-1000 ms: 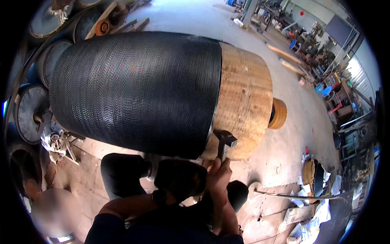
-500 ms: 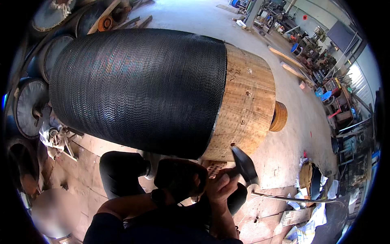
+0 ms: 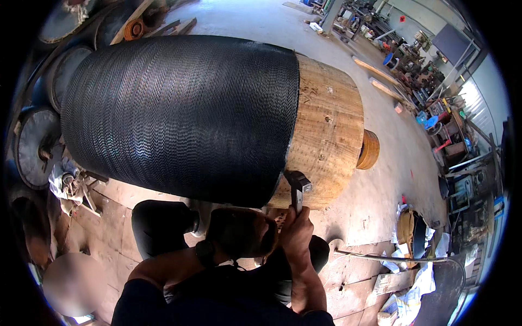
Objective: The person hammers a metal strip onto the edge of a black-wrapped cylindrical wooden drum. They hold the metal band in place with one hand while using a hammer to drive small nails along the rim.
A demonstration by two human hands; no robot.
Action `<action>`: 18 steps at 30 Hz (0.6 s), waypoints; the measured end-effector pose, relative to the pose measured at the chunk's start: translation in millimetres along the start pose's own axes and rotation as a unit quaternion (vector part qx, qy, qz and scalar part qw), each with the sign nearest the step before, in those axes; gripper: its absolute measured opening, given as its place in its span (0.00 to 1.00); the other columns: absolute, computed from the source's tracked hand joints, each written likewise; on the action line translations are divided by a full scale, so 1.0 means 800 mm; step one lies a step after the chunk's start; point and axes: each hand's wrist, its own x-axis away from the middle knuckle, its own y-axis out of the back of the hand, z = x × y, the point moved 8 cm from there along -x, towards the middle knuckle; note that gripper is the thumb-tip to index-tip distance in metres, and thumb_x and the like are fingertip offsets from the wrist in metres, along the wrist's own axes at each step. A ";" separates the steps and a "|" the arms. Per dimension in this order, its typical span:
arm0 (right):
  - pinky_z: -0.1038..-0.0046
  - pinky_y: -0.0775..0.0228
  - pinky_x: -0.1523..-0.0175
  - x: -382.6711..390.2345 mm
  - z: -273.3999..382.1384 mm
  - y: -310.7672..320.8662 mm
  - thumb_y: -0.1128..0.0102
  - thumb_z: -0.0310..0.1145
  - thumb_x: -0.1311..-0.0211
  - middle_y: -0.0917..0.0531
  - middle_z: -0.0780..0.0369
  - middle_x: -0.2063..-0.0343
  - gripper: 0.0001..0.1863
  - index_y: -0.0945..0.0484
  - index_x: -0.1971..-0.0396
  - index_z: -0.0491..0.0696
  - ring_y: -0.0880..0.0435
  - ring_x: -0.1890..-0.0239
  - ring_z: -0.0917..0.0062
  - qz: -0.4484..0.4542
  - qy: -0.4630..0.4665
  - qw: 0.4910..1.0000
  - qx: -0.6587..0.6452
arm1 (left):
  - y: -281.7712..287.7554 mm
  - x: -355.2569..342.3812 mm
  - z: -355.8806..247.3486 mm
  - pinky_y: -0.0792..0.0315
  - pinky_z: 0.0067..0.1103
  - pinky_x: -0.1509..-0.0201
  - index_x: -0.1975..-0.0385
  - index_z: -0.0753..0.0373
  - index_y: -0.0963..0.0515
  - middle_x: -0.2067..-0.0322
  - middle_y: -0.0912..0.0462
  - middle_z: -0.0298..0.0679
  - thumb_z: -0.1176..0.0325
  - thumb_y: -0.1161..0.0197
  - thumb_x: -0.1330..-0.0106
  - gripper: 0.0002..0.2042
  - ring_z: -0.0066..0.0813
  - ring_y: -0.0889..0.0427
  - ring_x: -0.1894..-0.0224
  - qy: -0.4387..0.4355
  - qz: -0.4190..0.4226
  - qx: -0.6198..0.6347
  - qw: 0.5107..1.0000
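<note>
My right hand (image 3: 296, 231) is closed around the handle of a hammer (image 3: 297, 186) held upright. The hammer's dark head overlaps the lower part of a wooden drum end (image 3: 330, 120), close to the edge of the ribbed black winding (image 3: 185, 119); whether it touches the wood I cannot tell. My left hand (image 3: 239, 232) is a dark shape just left of the right one, below the winding. Its fingers are lost in shadow, so what it holds, if anything, does not show. A watch sits on that wrist.
A round wooden hub (image 3: 368, 149) sticks out from the drum's right end. Black discs (image 3: 37, 146) stack along the left. Planks (image 3: 379, 70) lie on the floor at the far right, near cluttered machinery. Torn white wrapping (image 3: 416, 290) and a rod (image 3: 389, 258) lie at lower right.
The hammer has swung from a tilted position on the right to upright, its head moving left toward the winding's edge. My right hand has turned and risen. The whole view has shifted slightly.
</note>
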 end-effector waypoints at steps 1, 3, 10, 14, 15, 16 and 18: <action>0.54 0.29 0.74 -0.001 0.003 0.008 0.46 0.33 0.28 0.21 0.41 0.78 0.09 0.29 0.63 0.41 0.19 0.72 0.42 -0.017 0.020 0.999 -0.020 | 0.021 -0.019 0.002 0.23 0.36 0.56 0.64 0.65 0.21 0.58 0.18 0.46 0.64 0.37 0.35 0.10 0.42 0.18 0.58 -0.009 -0.014 -0.027 0.999; 0.54 0.29 0.73 0.020 0.009 0.022 0.47 0.32 0.28 0.21 0.41 0.78 0.09 0.29 0.64 0.41 0.19 0.73 0.42 -0.034 0.043 0.997 -0.062 | 0.037 -0.031 0.032 0.24 0.32 0.59 0.52 0.66 0.25 0.62 0.18 0.43 0.61 0.42 0.30 0.15 0.37 0.19 0.61 0.058 -0.053 0.135 0.988; 0.61 0.30 0.74 0.005 -0.003 0.005 0.44 0.37 0.29 0.20 0.45 0.78 0.14 0.26 0.69 0.41 0.19 0.74 0.46 -0.061 0.027 0.998 0.002 | 0.172 -0.086 0.051 0.27 0.37 0.61 0.46 0.61 0.22 0.62 0.22 0.39 0.73 0.33 0.43 0.22 0.36 0.22 0.64 -0.095 -0.330 -0.217 0.914; 0.60 0.31 0.75 0.020 0.015 0.026 0.48 0.34 0.28 0.21 0.44 0.79 0.12 0.28 0.68 0.42 0.19 0.77 0.49 -0.049 -0.001 0.990 -0.129 | 0.189 -0.104 0.078 0.28 0.40 0.59 0.45 0.56 0.22 0.60 0.23 0.40 0.73 0.32 0.46 0.25 0.40 0.22 0.62 -0.076 -0.357 -0.278 0.889; 0.61 0.31 0.75 0.023 0.014 0.031 0.48 0.34 0.28 0.22 0.46 0.80 0.12 0.28 0.68 0.42 0.20 0.78 0.50 -0.079 0.020 0.985 -0.153 | 0.189 -0.106 0.076 0.28 0.40 0.59 0.46 0.56 0.22 0.60 0.23 0.40 0.73 0.32 0.46 0.24 0.40 0.22 0.61 -0.084 -0.358 -0.272 0.889; 0.61 0.31 0.75 0.028 0.011 0.035 0.49 0.34 0.27 0.22 0.47 0.81 0.11 0.28 0.69 0.42 0.20 0.79 0.51 -0.108 0.041 0.977 -0.177 | 0.192 -0.108 0.072 0.28 0.40 0.59 0.46 0.56 0.22 0.59 0.23 0.40 0.73 0.32 0.46 0.24 0.41 0.22 0.61 -0.091 -0.360 -0.267 0.889; 0.63 0.30 0.74 0.024 0.012 0.027 0.49 0.33 0.28 0.22 0.48 0.81 0.11 0.28 0.68 0.42 0.20 0.78 0.50 -0.112 0.101 0.986 -0.065 | 0.191 -0.109 0.070 0.26 0.40 0.56 0.48 0.57 0.21 0.57 0.25 0.41 0.72 0.32 0.46 0.22 0.41 0.22 0.58 -0.097 -0.360 -0.268 0.889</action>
